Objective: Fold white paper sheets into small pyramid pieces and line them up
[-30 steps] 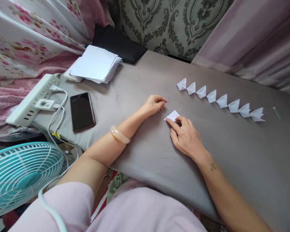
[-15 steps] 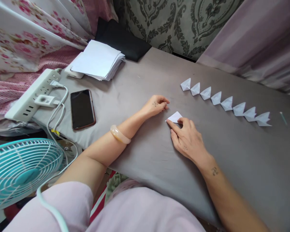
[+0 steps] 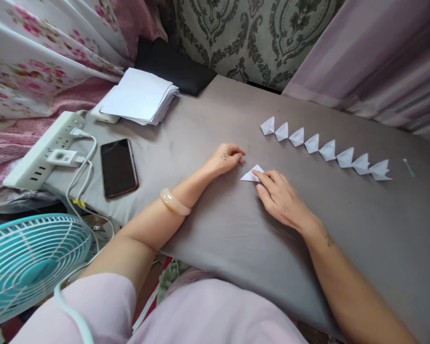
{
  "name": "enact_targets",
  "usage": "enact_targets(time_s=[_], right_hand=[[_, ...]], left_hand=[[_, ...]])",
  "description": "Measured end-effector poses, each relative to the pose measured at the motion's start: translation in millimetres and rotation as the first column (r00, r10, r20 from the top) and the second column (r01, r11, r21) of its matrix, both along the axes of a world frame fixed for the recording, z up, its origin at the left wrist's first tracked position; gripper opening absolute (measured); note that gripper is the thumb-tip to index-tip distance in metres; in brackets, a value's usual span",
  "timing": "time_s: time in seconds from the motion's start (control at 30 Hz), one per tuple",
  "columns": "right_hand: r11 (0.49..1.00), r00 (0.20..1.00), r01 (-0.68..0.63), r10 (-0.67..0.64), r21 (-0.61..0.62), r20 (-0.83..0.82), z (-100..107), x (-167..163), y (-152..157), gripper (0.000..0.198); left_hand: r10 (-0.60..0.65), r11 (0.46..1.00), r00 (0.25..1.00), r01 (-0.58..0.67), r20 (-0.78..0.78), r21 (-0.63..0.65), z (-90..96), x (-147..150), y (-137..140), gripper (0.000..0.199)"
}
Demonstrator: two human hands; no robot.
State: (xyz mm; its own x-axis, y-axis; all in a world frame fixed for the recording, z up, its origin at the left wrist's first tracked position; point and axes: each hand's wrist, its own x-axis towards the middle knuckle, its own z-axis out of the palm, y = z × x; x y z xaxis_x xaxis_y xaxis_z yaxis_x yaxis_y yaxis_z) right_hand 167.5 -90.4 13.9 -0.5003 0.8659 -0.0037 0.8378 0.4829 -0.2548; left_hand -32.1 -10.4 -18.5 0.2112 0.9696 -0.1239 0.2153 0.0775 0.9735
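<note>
Folded paper (image 3: pixel 250 177) lies on the bench (image 3: pixel 208 234), its visible point aimed left, its right end beneath the nearer right hand (image 3: pixel 281 198), which touches it palm down, fingers outstretched, gripping nothing. Just beyond and leftward, apart from it, rests the left hand (image 3: pixel 228 158), loosely curled; whether it holds anything cannot be told. Farther out, a row of paper shapes (image 3: pixel 311 144) slants rightward; a phone (image 3: pixel 119 168) and paper stack (image 3: pixel 138 95) lie left.

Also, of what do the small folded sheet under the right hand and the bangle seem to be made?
Small folded sheet: likely matte white paper; it lies thin and flat, with crisp, straight edges, under the right hand.
Bangle: smooth, glossy, cream with an amber tint; polished stone looks possible, but glass or plastic could look the same.
</note>
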Motion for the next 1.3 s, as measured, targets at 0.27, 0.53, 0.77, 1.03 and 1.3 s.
enact_targets(time_s=[0.27,0.53,0.77,1.03,1.3], right_hand=[[0.999,0.998,0.016,-0.013,0.046,-0.064,-6.3,-2.3,1.4,0.042],[0.91,0.578,0.37,-0.383,-0.187,-0.72,-27.0,26.1,23.5,0.031],[0.915,0.874,0.365,-0.274,0.17,-0.402,-41.8,32.4,18.4,0.031],[0.954,0.893,0.294,-0.251,0.064,-0.374,-34.3,24.4,10.4,0.022],[0.941,0.539,0.292,-0.31,-0.171,-0.783,-24.9,14.9,9.5,0.033]], left_hand=[[-0.059,0.967,0.958,0.125,-0.281,0.224,4.7,8.3,-12.1,0.024],[-0.199,0.838,0.831,0.419,-0.52,0.349,1.1,16.6,-23.3,0.02],[-0.179,0.888,0.855,0.353,-0.486,0.295,-0.3,18.0,-23.6,0.034],[-0.207,0.877,0.888,0.355,-0.411,0.325,-4.7,16.3,-22.9,0.047],[-0.319,0.922,0.945,0.328,-0.079,0.205,8.5,24.3,-29.9,0.035]])
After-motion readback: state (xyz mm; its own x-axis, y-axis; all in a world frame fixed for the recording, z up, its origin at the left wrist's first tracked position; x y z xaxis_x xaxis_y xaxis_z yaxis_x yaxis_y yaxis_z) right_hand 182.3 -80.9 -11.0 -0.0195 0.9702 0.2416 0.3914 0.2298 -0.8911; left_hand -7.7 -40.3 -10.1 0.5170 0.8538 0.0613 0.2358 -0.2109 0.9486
